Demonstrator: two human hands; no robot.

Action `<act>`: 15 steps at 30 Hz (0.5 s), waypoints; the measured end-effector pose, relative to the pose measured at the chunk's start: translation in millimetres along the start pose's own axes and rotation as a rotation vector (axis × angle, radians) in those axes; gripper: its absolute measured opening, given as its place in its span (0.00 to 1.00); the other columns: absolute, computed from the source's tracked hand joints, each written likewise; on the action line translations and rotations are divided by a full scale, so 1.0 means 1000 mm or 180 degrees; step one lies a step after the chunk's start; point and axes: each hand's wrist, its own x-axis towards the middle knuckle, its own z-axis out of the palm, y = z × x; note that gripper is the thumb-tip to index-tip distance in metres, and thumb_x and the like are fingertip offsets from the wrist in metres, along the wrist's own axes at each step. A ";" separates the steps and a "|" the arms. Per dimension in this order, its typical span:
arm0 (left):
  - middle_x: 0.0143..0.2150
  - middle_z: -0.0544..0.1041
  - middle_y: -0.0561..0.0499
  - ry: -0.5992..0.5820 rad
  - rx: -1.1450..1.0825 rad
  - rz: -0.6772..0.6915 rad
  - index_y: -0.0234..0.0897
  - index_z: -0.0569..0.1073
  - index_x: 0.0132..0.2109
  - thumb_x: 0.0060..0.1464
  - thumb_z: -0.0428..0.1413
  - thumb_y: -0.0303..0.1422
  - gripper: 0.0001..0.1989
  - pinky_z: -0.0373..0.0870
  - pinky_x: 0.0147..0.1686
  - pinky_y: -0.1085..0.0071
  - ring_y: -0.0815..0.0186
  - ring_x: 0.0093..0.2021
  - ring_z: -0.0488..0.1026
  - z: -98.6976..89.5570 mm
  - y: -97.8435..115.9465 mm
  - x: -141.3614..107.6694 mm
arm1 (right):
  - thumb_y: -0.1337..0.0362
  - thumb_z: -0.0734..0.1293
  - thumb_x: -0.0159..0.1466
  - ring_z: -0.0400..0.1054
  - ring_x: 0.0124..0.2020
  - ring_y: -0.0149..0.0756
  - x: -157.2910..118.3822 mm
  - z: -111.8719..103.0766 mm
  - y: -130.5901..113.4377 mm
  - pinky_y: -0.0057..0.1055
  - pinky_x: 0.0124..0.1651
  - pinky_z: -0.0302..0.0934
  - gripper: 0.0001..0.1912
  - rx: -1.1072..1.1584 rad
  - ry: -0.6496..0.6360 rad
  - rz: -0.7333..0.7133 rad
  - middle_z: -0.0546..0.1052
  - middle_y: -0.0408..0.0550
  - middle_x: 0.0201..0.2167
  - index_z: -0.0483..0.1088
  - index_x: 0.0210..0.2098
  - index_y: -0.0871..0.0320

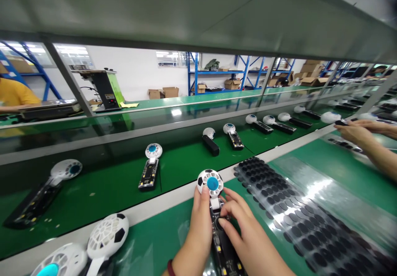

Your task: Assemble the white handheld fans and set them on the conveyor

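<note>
Fan unit between both hands, head pointing away. Left hand clasps side, thumb at head rim; right hand fingertips at board, pinch cannot tell. Black-disc sheet rightward. Conveyor beyond.

head | faces forward, down | close above fingers | distance seems blurred

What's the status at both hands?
Left hand holding white fan. Right hand at its circuit board, partly covering it. Sheet of black discs lies right.

White fan head (black-patched), bright blue centre.
</note>
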 end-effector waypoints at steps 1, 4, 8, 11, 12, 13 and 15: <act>0.34 0.75 0.50 -0.0025 -0.0078 -0.0056 0.39 0.65 0.43 0.52 0.48 0.48 0.19 0.65 0.36 0.69 0.61 0.38 0.72 0.000 0.000 0.000 | 0.63 0.59 0.57 0.52 0.58 0.40 0.001 0.000 0.001 0.41 0.57 0.51 0.07 0.0134 -0.0007 0.0115 0.54 0.45 0.59 0.61 0.37 0.50; 0.40 0.75 0.48 -0.0026 -0.0217 -0.0084 0.39 0.65 0.43 0.51 0.50 0.48 0.19 0.65 0.38 0.69 0.60 0.41 0.72 -0.001 -0.001 0.001 | 0.62 0.60 0.56 0.60 0.54 0.38 0.004 -0.004 0.000 0.38 0.55 0.55 0.25 0.1099 -0.0382 0.0489 0.59 0.52 0.57 0.50 0.52 0.52; 0.46 0.74 0.47 -0.0085 -0.0232 -0.0038 0.39 0.65 0.43 0.52 0.49 0.46 0.18 0.65 0.41 0.69 0.60 0.44 0.71 -0.002 -0.003 0.002 | 0.65 0.63 0.54 0.60 0.54 0.37 0.009 -0.018 -0.008 0.36 0.57 0.52 0.31 0.1894 -0.1099 0.0569 0.66 0.51 0.53 0.50 0.55 0.56; 0.45 0.74 0.46 -0.0127 -0.0184 -0.0082 0.39 0.64 0.47 0.53 0.48 0.47 0.20 0.66 0.40 0.68 0.59 0.42 0.72 -0.003 -0.004 0.000 | 0.68 0.64 0.53 0.63 0.52 0.39 0.011 -0.023 -0.013 0.36 0.53 0.56 0.29 0.1992 -0.1240 0.0538 0.70 0.48 0.48 0.54 0.53 0.55; 0.45 0.74 0.46 -0.0136 -0.0168 -0.0084 0.39 0.64 0.48 0.53 0.48 0.47 0.20 0.66 0.39 0.68 0.59 0.42 0.72 -0.002 -0.004 -0.001 | 0.68 0.64 0.52 0.64 0.50 0.39 0.011 -0.024 -0.014 0.35 0.52 0.57 0.27 0.2026 -0.1248 0.0536 0.71 0.48 0.46 0.55 0.51 0.55; 0.45 0.74 0.46 -0.0136 -0.0159 -0.0083 0.39 0.64 0.48 0.53 0.48 0.47 0.21 0.66 0.39 0.67 0.59 0.42 0.72 -0.002 -0.004 -0.001 | 0.69 0.64 0.51 0.65 0.49 0.38 0.012 -0.023 -0.014 0.35 0.50 0.59 0.26 0.2036 -0.1241 0.0547 0.72 0.47 0.45 0.56 0.49 0.55; 0.45 0.75 0.45 -0.0120 -0.0158 -0.0064 0.38 0.65 0.48 0.52 0.48 0.48 0.22 0.67 0.38 0.67 0.59 0.41 0.72 -0.002 -0.004 -0.001 | 0.70 0.64 0.50 0.67 0.46 0.37 0.014 -0.022 -0.016 0.34 0.48 0.60 0.23 0.2003 -0.1185 0.0609 0.73 0.46 0.42 0.56 0.45 0.55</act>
